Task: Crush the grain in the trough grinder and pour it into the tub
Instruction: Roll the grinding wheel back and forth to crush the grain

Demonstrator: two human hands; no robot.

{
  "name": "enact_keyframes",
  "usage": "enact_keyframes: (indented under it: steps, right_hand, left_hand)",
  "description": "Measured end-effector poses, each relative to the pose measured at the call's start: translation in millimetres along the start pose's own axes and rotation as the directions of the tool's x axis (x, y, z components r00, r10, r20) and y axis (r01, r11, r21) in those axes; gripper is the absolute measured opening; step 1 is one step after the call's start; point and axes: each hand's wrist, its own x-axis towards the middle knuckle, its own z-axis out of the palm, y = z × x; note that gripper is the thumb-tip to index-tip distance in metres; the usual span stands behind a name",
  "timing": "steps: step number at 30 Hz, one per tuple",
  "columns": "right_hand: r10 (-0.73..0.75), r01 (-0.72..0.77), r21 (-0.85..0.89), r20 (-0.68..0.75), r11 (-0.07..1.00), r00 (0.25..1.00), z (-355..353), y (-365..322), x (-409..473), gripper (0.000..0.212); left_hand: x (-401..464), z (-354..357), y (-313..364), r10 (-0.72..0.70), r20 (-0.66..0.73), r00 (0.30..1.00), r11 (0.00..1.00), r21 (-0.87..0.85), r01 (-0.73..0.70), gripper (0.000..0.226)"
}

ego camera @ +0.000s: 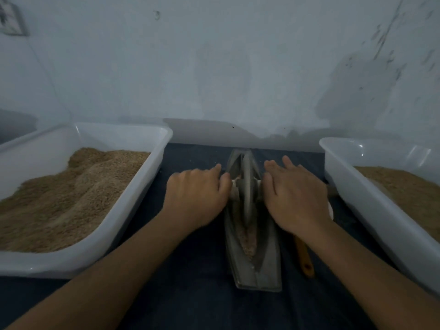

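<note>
A grey metal trough grinder (258, 270) lies lengthwise on the dark cloth in front of me, with brown grain (247, 241) in its groove. Its metal wheel (246, 186) stands in the trough on a pale axle. My left hand (195, 198) rests palm down on the axle's left end, fingers bent over it. My right hand (294, 194) presses flat on the right end with straight fingers. A white tub (133, 194) full of grain stands on the left. A second white tub (357, 194) with grain stands on the right.
An orange wooden handle (304, 260) lies on the cloth between the grinder and the right tub, partly under my right forearm. A pale blue wall (226, 67) closes the space right behind the grinder. The dark cloth (195, 294) covers the surface.
</note>
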Motion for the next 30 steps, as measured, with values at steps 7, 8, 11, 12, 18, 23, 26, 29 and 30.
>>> enact_keyframes:
  steps: [7,8,11,12,18,23,26,29,30]
  right_hand:
    - [0.149,-0.157,0.082,0.092,0.984,0.985,13,5,62,0.043]
    - [0.142,-0.147,0.046,0.101,0.988,0.985,13,6,56,0.043]
    - [0.076,-0.077,0.019,0.044,0.997,0.996,13,9,23,0.057]
    - [0.041,-0.041,0.019,0.002,0.999,0.999,9,7,8,0.063]
    - [-0.129,0.120,-0.060,-0.194,0.991,0.973,-9,-5,-43,0.061]
    - [-0.056,0.055,-0.043,-0.032,0.998,0.998,-4,-6,-9,0.073]
    - [0.044,-0.044,0.005,0.085,0.999,0.995,5,0,33,0.065]
    - [0.109,-0.106,-0.027,0.141,0.994,0.984,8,3,62,0.060]
    - [0.111,-0.105,-0.047,0.145,0.993,0.983,9,3,66,0.060]
  left_hand:
    - [76,20,0,-0.047,0.114,0.992,0.997,0.067,0.039,0.050]
    - [72,17,0,-0.034,0.092,0.995,0.996,0.085,0.026,0.048]
    - [32,7,1,0.041,-0.037,0.998,0.992,0.118,-0.036,0.050]
    - [14,2,1,0.042,-0.071,0.997,0.998,0.055,-0.038,0.054]
    - [-60,-12,-7,0.063,-0.259,0.964,0.991,-0.098,-0.091,0.055]
    - [-21,-7,-2,0.094,-0.210,0.973,0.995,-0.018,-0.100,0.051]
    - [23,6,-1,0.063,-0.090,0.994,0.989,0.140,-0.050,0.027]
    - [54,19,-3,-0.068,-0.002,0.998,0.996,0.054,0.068,0.022]
    - [56,21,-3,-0.066,-0.007,0.998,0.996,0.058,0.066,0.021]
